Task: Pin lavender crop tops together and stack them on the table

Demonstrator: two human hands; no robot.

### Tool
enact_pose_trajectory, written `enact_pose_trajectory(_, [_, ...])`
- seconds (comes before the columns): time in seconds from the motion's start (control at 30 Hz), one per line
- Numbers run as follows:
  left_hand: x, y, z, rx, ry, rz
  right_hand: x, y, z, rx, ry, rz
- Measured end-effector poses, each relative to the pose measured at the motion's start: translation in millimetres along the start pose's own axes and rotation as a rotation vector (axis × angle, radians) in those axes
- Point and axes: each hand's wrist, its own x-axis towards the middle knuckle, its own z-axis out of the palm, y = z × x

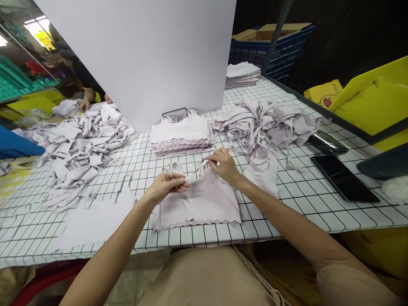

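A pale lilac strappy top (200, 202) lies before me, its wavy hem towards the table's front edge. My left hand (168, 186) pinches one end of a thin strap (198, 172) at the top's upper edge. Higher and to the right, my right hand (223, 165) pinches the strap's other end, so it runs slanted between the two hands. Just beyond my hands sits a neat stack of folded tops (181, 134). Right of my right wrist lies a crumpled top (263, 170).
Loose garments are heaped at the left (86, 144) and at the right (267, 121). One flat garment (95, 221) lies left of my forearm. A white board (159, 55) rises behind the stack. A phone (344, 177) rests at the right. Another person's hand (85, 102) touches the far left heap.
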Motion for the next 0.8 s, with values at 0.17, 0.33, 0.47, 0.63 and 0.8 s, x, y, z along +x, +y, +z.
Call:
enact_pose_trajectory(0.17, [-13, -22, 11.4, -0.087, -0.078, -0.012, -4, -3, 0, 0.007, -0.021, 0.015])
enact_pose_trajectory(0.33, [-17, -21, 28.0, 0.25, -0.075, 0.151, -4, -4, 2, 0.005, -0.04, 0.027])
enact_pose_trajectory(0.47, [-20, -21, 32.2, 0.355, -0.065, 0.201, -4, -2, 3, -0.004, -0.047, 0.045])
enact_pose_trajectory(0.63, [-25, -27, 29.0, 0.161, -0.191, 0.076, -6, 1, 6, -0.002, -0.057, 0.085])
enact_pose_trajectory(0.8, [-30, -34, 27.0, -0.02, -0.091, 0.038, -5, 5, 3, 0.002, -0.08, 0.12])
